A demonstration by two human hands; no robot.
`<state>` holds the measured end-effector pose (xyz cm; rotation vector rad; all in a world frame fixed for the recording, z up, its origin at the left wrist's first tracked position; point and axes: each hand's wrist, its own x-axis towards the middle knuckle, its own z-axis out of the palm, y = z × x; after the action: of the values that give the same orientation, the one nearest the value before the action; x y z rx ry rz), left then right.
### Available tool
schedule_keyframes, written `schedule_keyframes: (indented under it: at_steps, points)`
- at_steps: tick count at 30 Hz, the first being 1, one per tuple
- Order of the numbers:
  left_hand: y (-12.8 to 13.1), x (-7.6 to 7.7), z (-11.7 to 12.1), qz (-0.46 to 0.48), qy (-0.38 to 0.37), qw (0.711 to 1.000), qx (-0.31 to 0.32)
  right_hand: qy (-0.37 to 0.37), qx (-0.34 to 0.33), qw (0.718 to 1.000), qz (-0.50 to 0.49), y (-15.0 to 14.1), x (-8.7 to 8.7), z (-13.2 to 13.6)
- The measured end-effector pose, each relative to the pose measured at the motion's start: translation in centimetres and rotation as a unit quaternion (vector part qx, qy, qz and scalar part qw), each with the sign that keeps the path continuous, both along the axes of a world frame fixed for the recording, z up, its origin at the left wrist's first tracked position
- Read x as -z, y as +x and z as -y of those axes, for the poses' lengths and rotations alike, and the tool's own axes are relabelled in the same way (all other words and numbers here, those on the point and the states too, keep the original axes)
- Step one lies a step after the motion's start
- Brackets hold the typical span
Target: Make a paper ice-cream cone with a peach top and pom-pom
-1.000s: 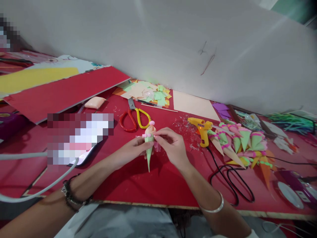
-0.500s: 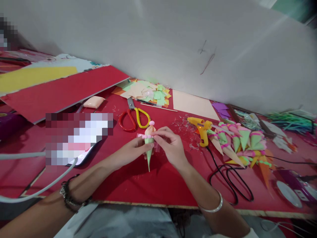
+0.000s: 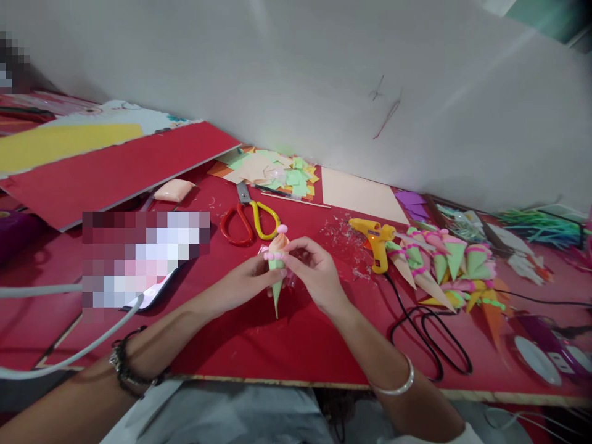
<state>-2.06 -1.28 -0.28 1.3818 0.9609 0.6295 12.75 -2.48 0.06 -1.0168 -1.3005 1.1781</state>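
A small paper ice-cream cone [image 3: 277,288] points down over the table, pale green below with a peach swirl on top. Pink balls ring its rim, and one more pink ball tops the swirl. My left hand [image 3: 254,276] is closed round the green part, thumb across the front. At the right side of the rim, my right hand [image 3: 317,268] pinches with thumb and forefinger against the pink trim; whether a loose piece is between the fingertips is too small to tell. A bit of clear pink plastic shows partly behind the cone.
Scissors [image 3: 250,216] with red and yellow handles lie just beyond the cone. A yellow glue gun [image 3: 375,240], its black cord looping forward, is right of my hands beside a pile of paper cones [image 3: 444,259]. Paper scraps [image 3: 277,172] lie by the wall; a phone [image 3: 161,287] is at left.
The pink trim now sits closer along the rim's front, with my right fingertips still against its right end. The cone and both hands have barely shifted.
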Motion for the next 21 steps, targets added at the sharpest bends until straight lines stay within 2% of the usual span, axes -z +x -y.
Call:
schedule_keyframes:
  at_steps: [4,9,13,18,21]
  points:
    - [0.1,0.2,-0.1,0.003,-0.004,1.000,0.004,-0.011,0.000,1.000,-0.014,-0.2,0.0,0.0]
    - [0.2,-0.1,0.0,0.014,-0.020,1.000,0.011,0.005,-0.002,1.000,0.017,0.8,-0.1,-0.7]
    - [0.2,-0.5,0.1,0.027,-0.046,0.998,-0.031,-0.008,0.011,0.997,0.078,2.9,0.2,-1.7]
    - [0.2,-0.6,0.0,0.045,-0.045,0.989,-0.133,-0.041,-0.126,0.966,0.220,4.4,0.7,-2.0]
    - [0.2,-0.8,0.0,0.030,-0.042,0.988,-0.144,-0.027,-0.126,0.963,0.238,4.4,1.0,-2.0]
